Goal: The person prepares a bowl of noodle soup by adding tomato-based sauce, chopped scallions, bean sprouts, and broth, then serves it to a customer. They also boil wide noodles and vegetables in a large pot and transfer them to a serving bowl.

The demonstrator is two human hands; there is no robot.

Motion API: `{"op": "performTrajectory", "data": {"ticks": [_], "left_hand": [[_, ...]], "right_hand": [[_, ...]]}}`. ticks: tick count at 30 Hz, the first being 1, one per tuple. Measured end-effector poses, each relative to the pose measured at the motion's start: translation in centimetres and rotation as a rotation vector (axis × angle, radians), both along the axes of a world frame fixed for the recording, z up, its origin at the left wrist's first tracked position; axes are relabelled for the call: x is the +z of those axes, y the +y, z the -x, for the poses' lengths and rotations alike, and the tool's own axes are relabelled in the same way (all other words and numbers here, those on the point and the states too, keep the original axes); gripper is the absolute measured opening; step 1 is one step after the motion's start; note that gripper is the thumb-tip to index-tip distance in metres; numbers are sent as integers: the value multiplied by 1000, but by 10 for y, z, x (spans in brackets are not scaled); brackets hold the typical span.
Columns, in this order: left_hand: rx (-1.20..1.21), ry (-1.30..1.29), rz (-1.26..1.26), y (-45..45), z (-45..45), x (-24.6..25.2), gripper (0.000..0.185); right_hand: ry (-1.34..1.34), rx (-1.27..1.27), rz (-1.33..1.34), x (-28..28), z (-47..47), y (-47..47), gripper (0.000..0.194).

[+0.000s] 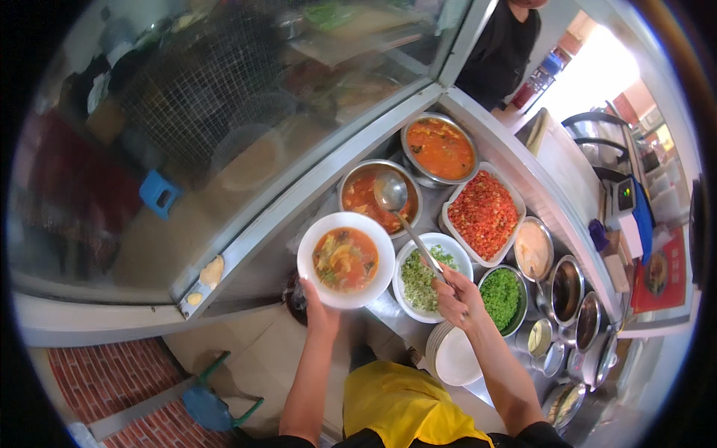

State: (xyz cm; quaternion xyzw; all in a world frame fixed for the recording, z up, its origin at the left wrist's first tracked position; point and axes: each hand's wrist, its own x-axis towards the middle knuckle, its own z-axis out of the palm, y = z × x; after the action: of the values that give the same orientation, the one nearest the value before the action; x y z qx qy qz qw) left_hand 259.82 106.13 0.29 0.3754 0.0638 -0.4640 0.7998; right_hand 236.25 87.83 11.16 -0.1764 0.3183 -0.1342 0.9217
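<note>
A white bowl (307,246) of red soup with bits of egg and greens rests in my left hand (320,305), tilted slightly, its near rim under my thumb. My right hand (458,294) grips the handle of a metal ladle (391,191). The ladle's bowl is over a steel pot (343,187) of similar red soup; whether it touches the liquid I cannot tell. Just below the ladle handle sits a white bowl of chopped herbs (417,283). Close by my right wrist are a steel bowl of chopped green onion (500,297) and a stack of white bowls (456,355).
A second soup pot (440,148) and a white tub of chopped red chili (484,215) stand farther back. Several steel containers of sauces (566,291) line the right side. A framed glass partition (313,162) borders the counter. A person (501,53) stands beyond it. A stool (208,406) is at lower left.
</note>
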Motion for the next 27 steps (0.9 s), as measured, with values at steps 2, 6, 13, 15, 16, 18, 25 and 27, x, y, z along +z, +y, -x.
{"op": "performTrajectory", "data": {"ticks": [2,6,13,15,16,18,25,27], "left_hand": [[8,-78,32,6,4,8,90],[-58,-178,115,27,29,48,91],[-199,-301,37,51,112,117,83],[-289,-289,69,49,153,128,83],[-352,-302,79,47,179,137,83],[-530,-310,105,37,248,139,83],[-1325,-318,192,82,599,136,82],[-1479,-304,204,117,686,146,82]], "right_hand": [[2,-10,-61,-29,-10,-20,26],[159,-113,61,-69,-39,-26,21],[690,-512,1101,9,81,49,27],[715,-621,1088,45,156,90,27],[669,-621,1177,63,184,113,20],[663,-691,1555,81,250,152,34],[986,-972,1196,11,552,407,86],[1290,-741,861,-39,613,516,83]]}}
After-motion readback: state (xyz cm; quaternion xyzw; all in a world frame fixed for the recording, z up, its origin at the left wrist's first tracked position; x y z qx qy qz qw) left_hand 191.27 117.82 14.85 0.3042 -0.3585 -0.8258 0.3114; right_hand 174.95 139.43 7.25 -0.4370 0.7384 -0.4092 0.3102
